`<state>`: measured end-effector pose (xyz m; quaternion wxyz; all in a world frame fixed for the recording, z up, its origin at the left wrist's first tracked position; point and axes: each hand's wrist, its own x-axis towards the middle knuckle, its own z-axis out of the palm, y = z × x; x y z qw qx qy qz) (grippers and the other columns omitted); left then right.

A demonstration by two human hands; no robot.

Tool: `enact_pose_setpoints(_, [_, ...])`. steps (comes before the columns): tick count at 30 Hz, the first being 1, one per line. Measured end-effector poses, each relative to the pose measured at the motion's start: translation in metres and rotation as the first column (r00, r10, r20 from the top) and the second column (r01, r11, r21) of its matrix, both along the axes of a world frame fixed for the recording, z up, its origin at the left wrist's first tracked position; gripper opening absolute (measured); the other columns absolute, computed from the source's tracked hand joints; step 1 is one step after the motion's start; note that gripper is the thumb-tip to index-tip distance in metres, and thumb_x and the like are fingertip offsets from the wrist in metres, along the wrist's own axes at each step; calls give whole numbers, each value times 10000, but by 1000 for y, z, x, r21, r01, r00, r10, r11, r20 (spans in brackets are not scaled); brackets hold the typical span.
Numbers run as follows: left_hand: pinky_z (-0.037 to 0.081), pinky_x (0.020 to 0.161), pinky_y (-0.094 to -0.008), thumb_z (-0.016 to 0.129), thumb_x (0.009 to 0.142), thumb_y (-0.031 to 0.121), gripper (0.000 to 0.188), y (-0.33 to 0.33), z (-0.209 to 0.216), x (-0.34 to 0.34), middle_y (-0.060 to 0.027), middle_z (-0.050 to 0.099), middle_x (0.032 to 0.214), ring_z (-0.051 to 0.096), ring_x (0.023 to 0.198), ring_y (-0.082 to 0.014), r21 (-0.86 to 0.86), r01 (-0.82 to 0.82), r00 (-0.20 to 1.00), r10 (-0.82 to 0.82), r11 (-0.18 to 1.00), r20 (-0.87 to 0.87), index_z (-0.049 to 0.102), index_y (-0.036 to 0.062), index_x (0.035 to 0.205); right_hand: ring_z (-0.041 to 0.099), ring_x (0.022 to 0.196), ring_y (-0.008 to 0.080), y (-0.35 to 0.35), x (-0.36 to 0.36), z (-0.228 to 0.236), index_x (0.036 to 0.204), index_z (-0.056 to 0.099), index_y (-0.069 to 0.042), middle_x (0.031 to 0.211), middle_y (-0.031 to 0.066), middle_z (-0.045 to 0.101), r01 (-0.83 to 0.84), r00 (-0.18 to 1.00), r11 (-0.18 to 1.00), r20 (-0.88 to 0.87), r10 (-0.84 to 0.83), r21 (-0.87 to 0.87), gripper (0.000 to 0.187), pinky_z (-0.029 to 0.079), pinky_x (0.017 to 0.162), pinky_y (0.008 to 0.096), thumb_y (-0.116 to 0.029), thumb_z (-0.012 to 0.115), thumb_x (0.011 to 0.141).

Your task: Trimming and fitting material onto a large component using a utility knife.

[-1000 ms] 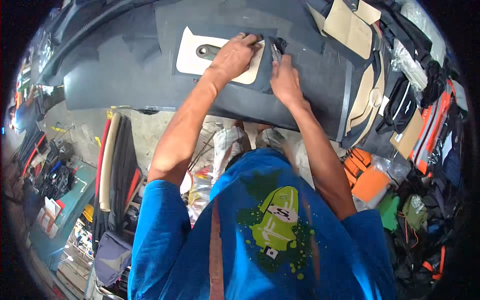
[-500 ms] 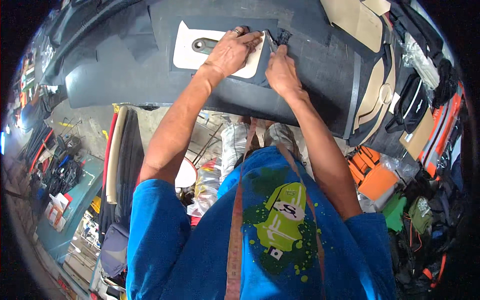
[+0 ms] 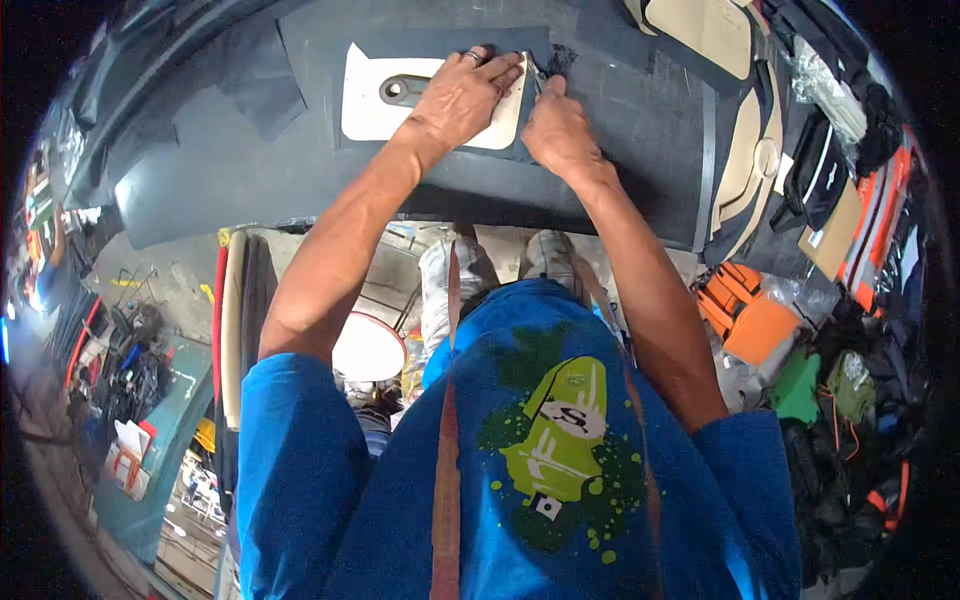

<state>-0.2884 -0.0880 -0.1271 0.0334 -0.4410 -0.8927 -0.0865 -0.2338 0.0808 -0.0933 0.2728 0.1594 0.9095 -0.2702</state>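
A white flat template (image 3: 365, 112) with rounded lower corners lies on a piece of dark sheet material (image 3: 420, 42) on the black-topped table. My left hand (image 3: 458, 98) presses down on the template's right half with its fingers extended. It partly covers a dark grey elongated piece (image 3: 408, 92) with a round hole at its end. Between the fingers of my right hand (image 3: 562, 128) is a slim metallic cutting knife (image 3: 537, 74). Its tip meets the upper right corner of the template. The palm side of my left hand is hidden.
Beige cut pattern pieces (image 3: 700, 38) lie at the far right of the table (image 3: 640, 150), beside a metal strip (image 3: 706, 165). Below on the right sits an orange bag (image 3: 755, 325). Rolls of material (image 3: 232, 330) stand at the left, near a round white-topped stool (image 3: 368, 347).
The view has shifted a little, and my feet now stand farther apart. Both hands keep nearly the same place against the template, the knife still at its right edge.
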Motion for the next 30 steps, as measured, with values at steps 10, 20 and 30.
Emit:
enact_pose_setpoints(10, [436,928,-352,622,961,207,381,-1,-2,-1,27,580,1467,560,1132,-237,23,-14,1000,14,1000,1,675,90,1320,723,841,495,-10,17,-16,1147,438,92,929,306,707,35,994,997,-103,-27,72,363,574,765,559,-178,594,959])
enact_pose_setpoints(20, [425,938,-380,640,958,225,370,-2,-5,-2,11,582,1460,562,1144,-248,38,11,1000,-12,999,14,677,68,1291,720,812,494,-27,26,-22,1090,440,90,877,296,708,140,982,990,-133,-135,29,340,566,735,540,-161,602,928])
enact_pose_setpoints(30, [417,949,-392,647,939,205,342,1,-3,-2,-3,572,1456,567,1141,-266,23,3,999,-4,1000,32,692,69,1250,723,839,479,-37,39,-22,1086,434,85,874,278,712,203,978,976,-61,-199,76,325,565,751,511,-131,604,913])
